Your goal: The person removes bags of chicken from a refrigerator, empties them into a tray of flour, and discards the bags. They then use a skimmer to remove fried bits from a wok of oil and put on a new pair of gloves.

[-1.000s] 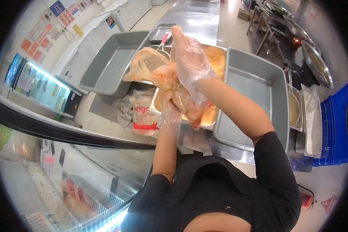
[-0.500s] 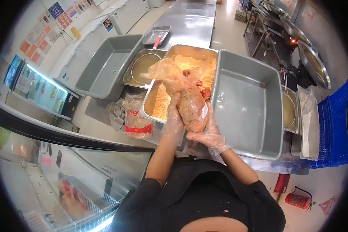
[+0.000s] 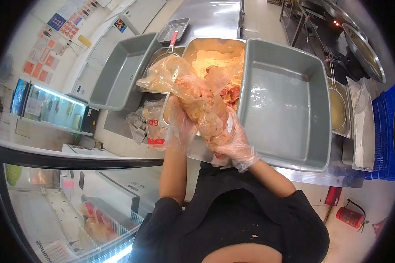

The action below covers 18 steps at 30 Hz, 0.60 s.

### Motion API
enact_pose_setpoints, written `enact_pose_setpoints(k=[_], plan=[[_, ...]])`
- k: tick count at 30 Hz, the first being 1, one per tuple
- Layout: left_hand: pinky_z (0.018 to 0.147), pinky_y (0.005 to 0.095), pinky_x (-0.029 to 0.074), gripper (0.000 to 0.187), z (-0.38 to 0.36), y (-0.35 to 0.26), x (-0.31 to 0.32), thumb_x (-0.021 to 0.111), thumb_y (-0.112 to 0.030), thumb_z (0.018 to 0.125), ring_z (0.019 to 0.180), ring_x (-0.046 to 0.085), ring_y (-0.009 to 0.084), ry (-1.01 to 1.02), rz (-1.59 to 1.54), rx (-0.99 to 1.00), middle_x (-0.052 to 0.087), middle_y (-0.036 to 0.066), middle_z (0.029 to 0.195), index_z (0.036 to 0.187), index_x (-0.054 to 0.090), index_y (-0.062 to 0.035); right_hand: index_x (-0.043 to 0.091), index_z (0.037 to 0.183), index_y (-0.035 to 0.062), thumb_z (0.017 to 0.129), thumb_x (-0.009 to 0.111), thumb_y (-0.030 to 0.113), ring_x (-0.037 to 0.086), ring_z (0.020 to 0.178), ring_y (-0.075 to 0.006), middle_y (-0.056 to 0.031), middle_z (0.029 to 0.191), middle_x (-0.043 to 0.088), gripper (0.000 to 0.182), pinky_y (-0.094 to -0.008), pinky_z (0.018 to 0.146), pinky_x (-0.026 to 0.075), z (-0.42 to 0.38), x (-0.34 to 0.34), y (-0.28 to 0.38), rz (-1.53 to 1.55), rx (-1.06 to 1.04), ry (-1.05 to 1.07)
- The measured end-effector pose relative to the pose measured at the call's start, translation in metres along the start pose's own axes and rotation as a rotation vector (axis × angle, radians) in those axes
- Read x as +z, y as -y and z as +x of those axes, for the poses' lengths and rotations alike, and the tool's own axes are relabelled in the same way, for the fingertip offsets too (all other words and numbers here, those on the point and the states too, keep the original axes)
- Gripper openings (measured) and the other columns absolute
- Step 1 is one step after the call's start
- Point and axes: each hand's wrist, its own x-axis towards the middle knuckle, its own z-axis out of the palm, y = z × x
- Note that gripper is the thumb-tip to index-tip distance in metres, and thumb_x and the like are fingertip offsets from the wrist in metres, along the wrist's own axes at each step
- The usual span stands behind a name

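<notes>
A clear plastic bag of raw meat [image 3: 208, 118] is tilted over a metal pan [image 3: 191, 44] of orange-yellow breading flour [image 3: 213, 59]. Red pieces of meat [image 3: 231, 94] lie on the flour by the bag's upper end. My left hand [image 3: 180, 125], in a clear plastic glove, is wrapped round the bag's left side. Gloved the same way, my right hand [image 3: 237, 144] grips the bag's lower right end. Part of the pan is hidden behind the bag.
Grey tubs stand left [image 3: 123, 74] and right [image 3: 285, 105] of the pan. A red-handled strainer [image 3: 173, 39] rests behind the bag. A printed plastic bag [image 3: 155, 122] lies at the left. Farther right are another strainer [image 3: 333, 79], a white-powder tray [image 3: 360, 131] and a blue crate [image 3: 384, 136].
The bag has spread wider at its upper end, and more meat shows near its mouth. My left hand has moved left along it. The whole view has shifted slightly.
</notes>
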Motion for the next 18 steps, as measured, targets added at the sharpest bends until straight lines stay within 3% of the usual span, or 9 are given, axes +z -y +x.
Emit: enact_pose_setpoints(k=[3, 5, 7, 9, 11, 13, 18], plan=[[0.094, 0.0374, 0.049, 0.056, -0.001, -0.001, 0.009, 0.056, -0.045, 0.092, 0.112, 0.056, 0.0223, -0.034, 0.140, 0.048, 0.055, 0.008, 0.124, 0.132, 0.044, -0.0090, 0.016, 0.146, -0.0011, 0.053, 0.085, 0.014, 0.044, 0.124, -0.0237, -0.0163, 0.133, 0.045, 0.117, -0.0355, 0.106, 0.035, -0.002, 0.001, 0.032, -0.011, 0.085, 0.070], [0.094, 0.0364, 0.049, 0.055, 0.000, 0.000, 0.013, 0.057, -0.045, 0.091, 0.111, 0.056, 0.0215, -0.061, 0.228, 0.044, 0.055, 0.008, 0.124, 0.132, 0.045, -0.0101, 0.017, 0.146, 0.0003, 0.054, 0.085, 0.014, 0.045, 0.123, -0.0225, -0.0155, 0.132, 0.046, 0.116, -0.0348, 0.104, 0.037, -0.003, -0.007, 0.019, -0.039, 0.051, 0.075], [0.089, 0.0373, 0.053, 0.052, 0.002, 0.007, 0.006, 0.065, -0.031, 0.087, 0.107, 0.058, 0.0212, -0.148, 0.160, 0.053, 0.057, 0.008, 0.117, 0.129, 0.046, -0.0072, 0.017, 0.146, 0.0017, 0.054, 0.085, 0.013, 0.046, 0.121, -0.0213, -0.0147, 0.131, 0.047, 0.115, -0.0342, 0.102, 0.040, -0.005, -0.008, 0.017, -0.065, 0.026, 0.075], [0.088, 0.0372, 0.053, 0.050, 0.007, 0.011, -0.019, 0.064, -0.029, 0.088, 0.105, 0.059, 0.0214, -0.115, 0.170, 0.000, 0.058, 0.008, 0.116, 0.128, 0.046, -0.0057, 0.030, 0.142, 0.0044, 0.052, 0.087, 0.012, 0.045, 0.122, -0.0183, -0.0068, 0.132, 0.047, 0.106, -0.0334, 0.104, 0.037, -0.009, -0.008, 0.022, 0.113, 0.163, 0.055], [0.087, 0.0370, 0.054, 0.049, 0.015, 0.014, -0.027, 0.063, -0.028, 0.088, 0.104, 0.060, 0.0217, -0.077, 0.176, -0.042, 0.058, 0.009, 0.114, 0.128, 0.046, -0.0043, 0.026, 0.144, 0.0029, 0.053, 0.086, 0.013, 0.046, 0.121, -0.0202, -0.0102, 0.131, 0.048, 0.110, -0.0330, 0.102, 0.039, -0.010, -0.009, 0.012, 0.168, 0.220, 0.058], [0.085, 0.0365, 0.054, 0.044, 0.021, 0.017, -0.026, 0.060, -0.025, 0.089, 0.101, 0.061, 0.0222, -0.128, 0.248, 0.051, 0.059, 0.011, 0.113, 0.124, 0.049, -0.0012, 0.021, 0.146, 0.0014, 0.054, 0.086, 0.014, 0.048, 0.120, -0.0221, -0.0135, 0.130, 0.049, 0.113, -0.0325, 0.100, 0.040, -0.008, -0.010, -0.003, 0.222, 0.277, 0.068], [0.085, 0.0364, 0.054, 0.039, 0.025, 0.015, -0.026, 0.052, -0.029, 0.094, 0.099, 0.062, 0.0231, -0.190, 0.097, -0.102, 0.060, 0.012, 0.113, 0.121, 0.051, -0.0006, 0.029, 0.143, 0.0025, 0.060, 0.082, 0.008, 0.053, 0.113, -0.0204, -0.0130, 0.125, 0.052, 0.099, -0.0314, 0.091, 0.048, 0.000, -0.014, -0.037, -0.021, 0.109, 0.018]])
